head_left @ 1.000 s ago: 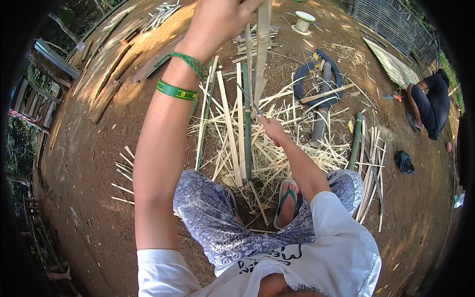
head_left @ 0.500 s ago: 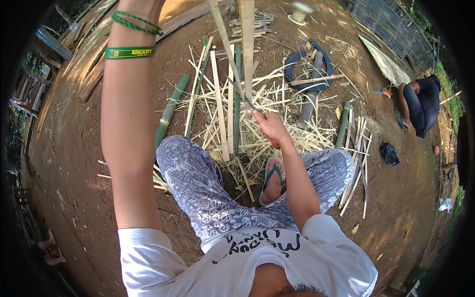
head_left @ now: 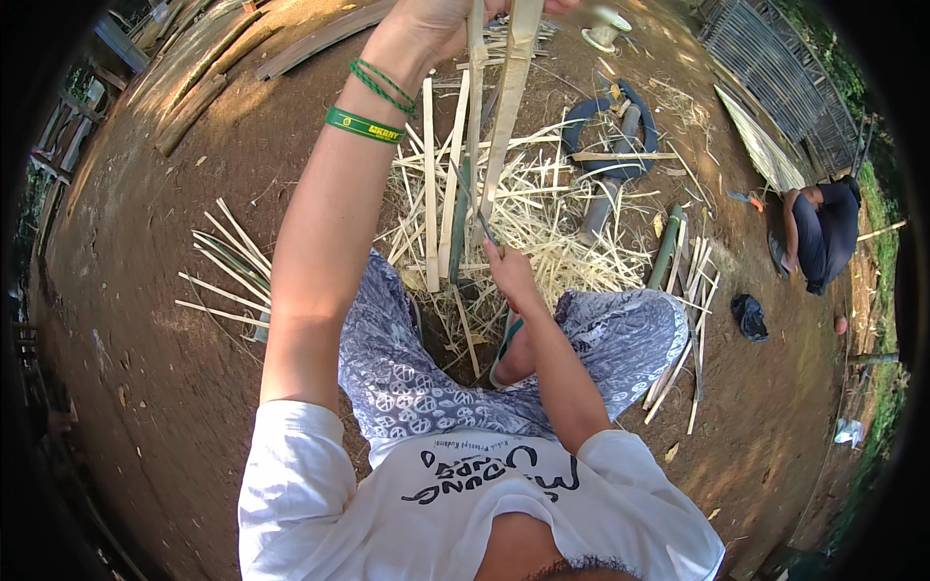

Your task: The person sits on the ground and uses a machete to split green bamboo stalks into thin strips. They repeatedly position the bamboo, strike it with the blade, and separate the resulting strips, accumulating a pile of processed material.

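Observation:
At the top edge my left hand (head_left: 438, 24) grips the upper part of a split bamboo strip (head_left: 511, 92); its fingers are partly cut off by the picture's edge. Two lengths of the strip spread apart under this hand and come close together lower down. My right hand (head_left: 513, 279) is closed round the handle of a knife (head_left: 486, 229), its narrow blade pointing up and away, against the strip's lower part. Just how the blade meets the bamboo is hard to make out. A heap of thin pale bamboo shavings (head_left: 552, 247) lies below, beyond my legs.
Cut strips lie in bundles at left (head_left: 232, 261) and right (head_left: 693, 329), beside a green bamboo piece (head_left: 666, 247). A black ring (head_left: 635, 97) lies beyond the heap. Farther right are a black plastic bag (head_left: 749, 317) and a crouching person (head_left: 823, 232).
My left hand has come down into view and rightward with the bamboo strip. My right hand, holding the knife, has shifted slightly nearer and left. The two lengths stand wider apart at the top.

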Tool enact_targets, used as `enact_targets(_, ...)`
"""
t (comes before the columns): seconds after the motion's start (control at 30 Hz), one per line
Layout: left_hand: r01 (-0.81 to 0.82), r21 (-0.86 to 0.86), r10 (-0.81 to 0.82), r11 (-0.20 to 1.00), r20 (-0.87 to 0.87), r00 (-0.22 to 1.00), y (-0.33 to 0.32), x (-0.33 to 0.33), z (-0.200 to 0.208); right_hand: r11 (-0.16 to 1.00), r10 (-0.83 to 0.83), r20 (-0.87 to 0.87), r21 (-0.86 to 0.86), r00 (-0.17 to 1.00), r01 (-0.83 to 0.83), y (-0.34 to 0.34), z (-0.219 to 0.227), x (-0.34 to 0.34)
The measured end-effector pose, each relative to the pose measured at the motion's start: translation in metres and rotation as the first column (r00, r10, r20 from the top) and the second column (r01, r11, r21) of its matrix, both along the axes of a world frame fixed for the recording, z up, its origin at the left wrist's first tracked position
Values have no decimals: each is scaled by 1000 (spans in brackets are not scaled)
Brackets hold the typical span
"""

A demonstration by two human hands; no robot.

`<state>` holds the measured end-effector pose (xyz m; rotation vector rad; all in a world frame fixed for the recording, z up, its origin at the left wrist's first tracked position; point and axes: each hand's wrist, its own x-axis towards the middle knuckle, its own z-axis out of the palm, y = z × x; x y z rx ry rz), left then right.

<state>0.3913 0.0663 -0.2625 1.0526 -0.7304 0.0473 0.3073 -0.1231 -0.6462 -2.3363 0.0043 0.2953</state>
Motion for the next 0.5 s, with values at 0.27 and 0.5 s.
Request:
enact_targets(0.27, -74, 45, 71, 996, 50, 996, -19, 9, -3, 1000, -8, 29, 21, 1000, 8, -2, -11, -5)
enact_targets(0.5, -287, 96, 241, 953, 331, 912, -5, 4, 23, 992, -15, -36, 123, 999, 19, -3, 62, -4)
